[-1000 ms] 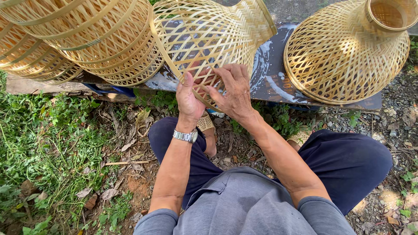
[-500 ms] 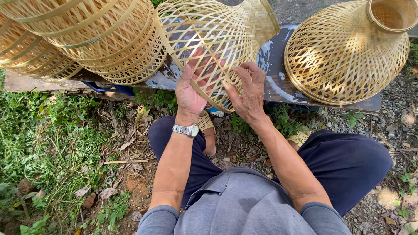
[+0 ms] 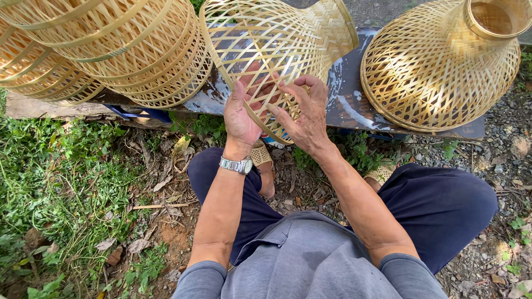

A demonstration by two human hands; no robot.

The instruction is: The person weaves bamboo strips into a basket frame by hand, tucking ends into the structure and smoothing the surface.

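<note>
Outdoors on grass and gravel, a dark weathered surface runs across the top of the view, and the work happens right at its near edge. Centre stage is the open-weave bamboo basket, lying tilted on the surface with its wide mouth tipped toward the person and its narrow neck pointing away. The left hand is up inside the mouth, palm on the rim strip and fingers pushed through behind the weave, gripping the edge. The right hand sits just beside it, fingers curled and pinching at the same rim strip from the outside. Both hands are close together, almost touching, over the lower edge of the basket.

A silver wristwatch rides on the left wrist. Below, grey sleeves and dark blue trousers show the person seated, knees spread, a woven sandal visible under the hands.

Out to the right, a finished bell-shaped basket stands on the surface, well apart from the hands. To the left, a stack of denser baskets lies on its side, just beside the one being held.
</note>
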